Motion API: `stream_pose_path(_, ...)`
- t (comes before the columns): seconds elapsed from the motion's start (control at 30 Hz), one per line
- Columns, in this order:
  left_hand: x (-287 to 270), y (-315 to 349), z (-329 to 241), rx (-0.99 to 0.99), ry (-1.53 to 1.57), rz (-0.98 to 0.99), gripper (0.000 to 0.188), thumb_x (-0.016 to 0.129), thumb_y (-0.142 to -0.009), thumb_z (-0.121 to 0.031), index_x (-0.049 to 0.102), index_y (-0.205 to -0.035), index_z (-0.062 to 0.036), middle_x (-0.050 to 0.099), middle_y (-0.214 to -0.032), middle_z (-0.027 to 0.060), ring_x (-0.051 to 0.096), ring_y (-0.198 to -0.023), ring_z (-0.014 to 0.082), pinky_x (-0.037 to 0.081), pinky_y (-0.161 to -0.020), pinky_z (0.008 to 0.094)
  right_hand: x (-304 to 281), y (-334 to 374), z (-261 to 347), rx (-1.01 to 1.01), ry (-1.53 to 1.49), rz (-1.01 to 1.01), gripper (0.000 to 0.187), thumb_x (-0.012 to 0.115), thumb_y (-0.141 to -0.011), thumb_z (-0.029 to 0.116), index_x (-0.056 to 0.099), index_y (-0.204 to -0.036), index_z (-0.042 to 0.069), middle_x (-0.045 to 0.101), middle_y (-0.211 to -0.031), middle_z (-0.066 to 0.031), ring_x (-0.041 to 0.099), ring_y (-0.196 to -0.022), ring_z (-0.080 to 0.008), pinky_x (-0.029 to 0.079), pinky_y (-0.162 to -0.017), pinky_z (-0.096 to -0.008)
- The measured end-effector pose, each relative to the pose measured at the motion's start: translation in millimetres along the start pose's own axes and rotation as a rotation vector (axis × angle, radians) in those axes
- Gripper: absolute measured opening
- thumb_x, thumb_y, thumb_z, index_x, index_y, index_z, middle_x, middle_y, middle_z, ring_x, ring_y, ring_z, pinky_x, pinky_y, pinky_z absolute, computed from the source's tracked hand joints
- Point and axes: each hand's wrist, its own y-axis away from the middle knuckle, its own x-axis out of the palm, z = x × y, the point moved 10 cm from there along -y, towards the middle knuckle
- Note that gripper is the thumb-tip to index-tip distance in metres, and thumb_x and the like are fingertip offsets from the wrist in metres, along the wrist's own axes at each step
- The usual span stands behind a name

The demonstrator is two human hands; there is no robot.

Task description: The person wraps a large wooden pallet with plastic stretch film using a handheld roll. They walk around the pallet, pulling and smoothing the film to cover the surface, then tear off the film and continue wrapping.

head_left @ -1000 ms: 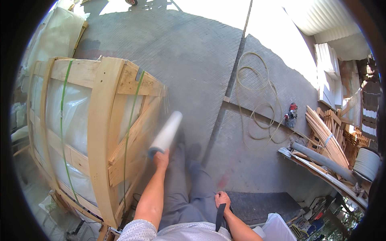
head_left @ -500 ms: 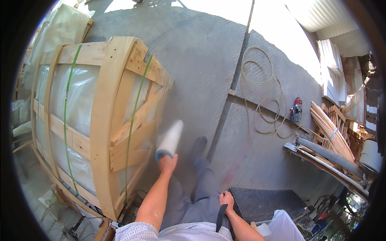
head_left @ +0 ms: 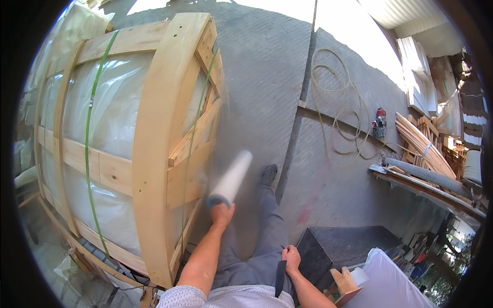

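My left hand (head_left: 222, 214) is wrapped round the near end of a roll of stretch film (head_left: 233, 177), white with a blue-grey rim at the end I grip. The roll slants away from me, its far end pointing ahead, close to the right side of a large wooden crate (head_left: 149, 149). At my waist, my right hand (head_left: 291, 258) is closed, its fingers at the upper end of a black strap (head_left: 280, 277) that hangs over my shirt's hem. What lies inside those fingers is mostly hidden.
Green straps (head_left: 90, 118) bind the crate over clear film. A black box (head_left: 349, 241) stands at my right. On the concrete floor lie a coiled hose (head_left: 354, 138) and a red and grey power tool (head_left: 379, 123). Timber strips (head_left: 423, 149) are stacked farther right.
I have stepped forward along the crate, which now fills more of the left side. My left hand carries the roll with it. The right hand stays at my waist.
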Motion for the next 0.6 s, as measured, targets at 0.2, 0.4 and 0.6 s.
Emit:
stream_pose_path(0.2,19.4,26.5,7.9,0.325,-0.275,0.197,0.036,0.063,-0.082,-0.038,0.069,-0.074,-0.0028,0.068,-0.075,0.0197,0.067,-0.072,0.0344,0.051,-0.080,0.0421,35.1,69.3,-4.8,0.173,-0.050,0.020,0.024,0.054,-0.085,0.025,0.066,-0.092,0.005,0.066,-0.100,-0.0187,0.062,-0.095,-0.0373,0.048,-0.083,-0.0456)
stream_pose_path(0.4,18.2,44.8,31.3,0.388,-0.384,0.190,0.034,0.066,-0.079,-0.035,0.067,-0.080,-0.0011,0.068,-0.076,0.0194,0.066,-0.076,0.0342,0.049,-0.085,0.0415,80.6,118.3,-6.2,0.190,-0.101,0.025,0.026,0.053,-0.087,0.025,0.066,-0.095,0.005,0.066,-0.099,-0.0187,0.062,-0.095,-0.0372,0.048,-0.084,-0.0445)
stream_pose_path(0.6,-9.6,44.5,93.8,-0.415,0.023,0.027,0.063,0.061,-0.082,-0.055,0.067,-0.086,0.0076,0.067,-0.091,0.0282,0.065,-0.089,0.0433,0.049,-0.084,0.0500,146.2,169.2,-18.4,0.244,-0.204,0.109,0.026,0.053,-0.086,0.025,0.068,-0.091,0.005,0.067,-0.096,-0.0188,0.063,-0.092,-0.0367,0.049,-0.083,-0.0438)
